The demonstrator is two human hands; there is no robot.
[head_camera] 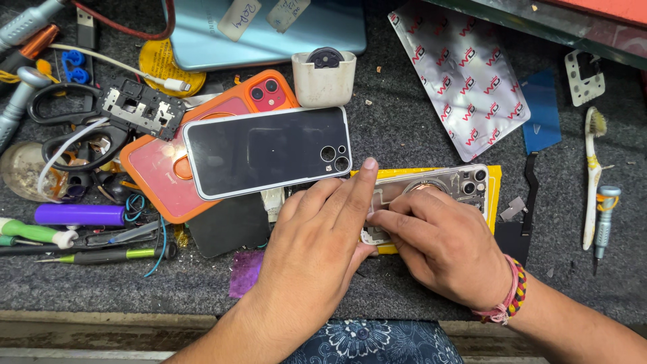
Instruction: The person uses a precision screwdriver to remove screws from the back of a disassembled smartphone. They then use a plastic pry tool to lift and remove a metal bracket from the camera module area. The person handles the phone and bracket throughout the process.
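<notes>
Both my hands rest on a clear phone back housing with a camera cut-out, lying on a yellow pad on the grey bench mat. My left hand presses on its left end, index finger stretched out toward the black phone back panel. My right hand, a braided band at the wrist, pinches the housing's lower left edge with fingers curled. The black panel lies on an orange phone case.
A light blue phone and white earbud case lie at the back. Scissors, a purple tube and screwdrivers crowd the left. A silver foil bag, a toothbrush and a small driver sit right.
</notes>
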